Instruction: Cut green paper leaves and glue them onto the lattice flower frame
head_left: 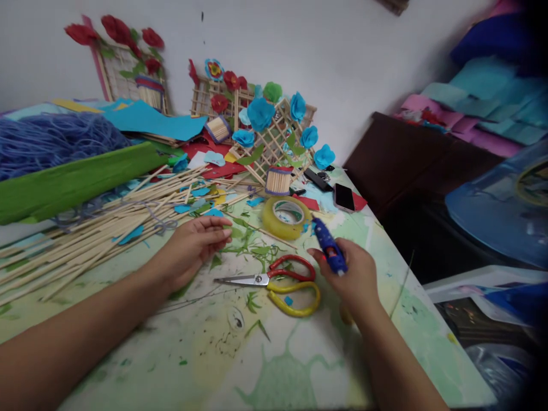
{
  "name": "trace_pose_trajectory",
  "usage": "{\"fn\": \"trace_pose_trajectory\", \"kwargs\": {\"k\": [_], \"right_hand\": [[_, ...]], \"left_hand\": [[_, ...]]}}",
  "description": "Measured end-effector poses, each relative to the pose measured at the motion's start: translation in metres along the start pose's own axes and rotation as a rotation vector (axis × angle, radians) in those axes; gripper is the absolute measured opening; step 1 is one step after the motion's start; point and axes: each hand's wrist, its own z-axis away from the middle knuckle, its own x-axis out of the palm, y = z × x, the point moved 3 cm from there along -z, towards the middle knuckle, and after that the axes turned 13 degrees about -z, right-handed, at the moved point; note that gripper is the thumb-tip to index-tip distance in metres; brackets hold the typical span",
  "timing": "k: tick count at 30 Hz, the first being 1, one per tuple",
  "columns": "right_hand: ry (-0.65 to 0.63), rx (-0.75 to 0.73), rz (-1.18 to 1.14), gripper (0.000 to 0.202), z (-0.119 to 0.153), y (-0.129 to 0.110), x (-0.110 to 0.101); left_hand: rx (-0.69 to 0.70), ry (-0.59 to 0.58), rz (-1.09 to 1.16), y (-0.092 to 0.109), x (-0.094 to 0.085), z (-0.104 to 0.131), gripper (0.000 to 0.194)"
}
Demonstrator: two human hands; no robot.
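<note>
In front of you stands the table, stained with green and yellow. On its left side you have a loose pile of thin sticks. At the back, a wooden lattice leans, with blue paper flowers on it. The scissors lie between your two hands, handles a little open, the tips toward the left. Your left hand is near the sticks, its fingers bent and close together; I cannot tell if they pinch a green bit. Your right hand is curled around a handle. Behind the scissors lies a yellowish tape roll. The blue glue gun is in your right hand, nozzle pointing away from you, just beside the roll. Farther back is a phone. The smallest are green scraps, scattered near your left fingertips.
</note>
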Motion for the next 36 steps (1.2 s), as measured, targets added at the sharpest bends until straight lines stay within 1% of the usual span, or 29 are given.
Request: {"fn": "trace_pose_trajectory", "kwargs": {"k": [2, 5, 7, 10, 12, 14, 15, 17, 19, 20, 21, 23, 24, 26, 28, 30, 33, 36], "right_hand": [[0.055, 0.096, 0.077, 0.050, -0.007, 0.017, -0.006], [0.012, 0.202, 0.156, 0.047, -0.015, 0.037, -0.006], [-0.058, 0.212, 0.207, 0.036, -0.018, 0.045, -0.002], [-0.180, 0.205, 0.266, 0.019, -0.019, 0.051, 0.006], [-0.256, 0.226, 0.251, 0.019, -0.017, 0.056, 0.008], [-0.315, 0.242, 0.213, 0.026, -0.016, 0.058, 0.007], [-0.317, 0.235, 0.208, 0.031, -0.015, 0.057, 0.004], [-0.254, 0.179, 0.237, 0.039, -0.015, 0.045, -0.004], [-0.160, 0.072, 0.266, 0.039, -0.017, 0.019, -0.010], [-0.160, 0.001, 0.250, 0.035, -0.017, 0.002, -0.008], [-0.195, -0.073, 0.211, 0.030, -0.017, -0.016, -0.004], [-0.357, -0.212, 0.139, 0.023, -0.018, -0.052, 0.013], [-0.427, -0.249, 0.136, 0.020, -0.018, -0.066, 0.024], [-0.506, -0.304, 0.189, 0.015, -0.021, -0.085, 0.044], [-0.551, -0.321, 0.238, 0.015, -0.025, -0.092, 0.061], [-0.575, -0.285, 0.248, 0.015, -0.030, -0.090, 0.073], [-0.593, -0.213, 0.209, 0.015, -0.033, -0.082, 0.079], [-0.605, -0.188, 0.169, 0.014, -0.034, -0.078, 0.079]], "left_hand": [[0.019, 0.019, 0.118, 0.009, -0.005, -0.002, 0.021], [0.109, 0.056, 0.260, 0.024, -0.014, -0.004, 0.021], [0.196, 0.082, 0.190, 0.030, -0.019, -0.005, 0.020], [0.290, 0.112, -0.032, 0.028, -0.020, -0.007, 0.025], [0.289, 0.113, -0.084, 0.022, -0.018, -0.009, 0.029], [0.278, 0.105, -0.075, 0.018, -0.017, -0.011, 0.029], [0.277, 0.104, -0.074, 0.016, -0.017, -0.012, 0.030], [0.276, 0.101, -0.079, 0.015, -0.017, -0.013, 0.033], [0.257, 0.100, -0.092, 0.015, -0.017, -0.013, 0.036], [0.246, 0.100, -0.097, 0.015, -0.017, -0.012, 0.037], [0.237, 0.100, -0.097, 0.015, -0.017, -0.012, 0.037], [0.215, 0.097, -0.080, 0.016, -0.016, -0.010, 0.037], [0.199, 0.096, -0.064, 0.016, -0.015, -0.009, 0.036], [0.153, 0.095, -0.027, 0.015, -0.014, -0.008, 0.033], [0.104, 0.091, 0.012, 0.014, -0.014, -0.008, 0.030], [0.063, 0.073, 0.044, 0.012, -0.013, -0.008, 0.028], [0.026, 0.049, 0.064, 0.010, -0.011, -0.009, 0.027], [0.023, 0.036, 0.057, 0.008, -0.010, -0.008, 0.026]]}}
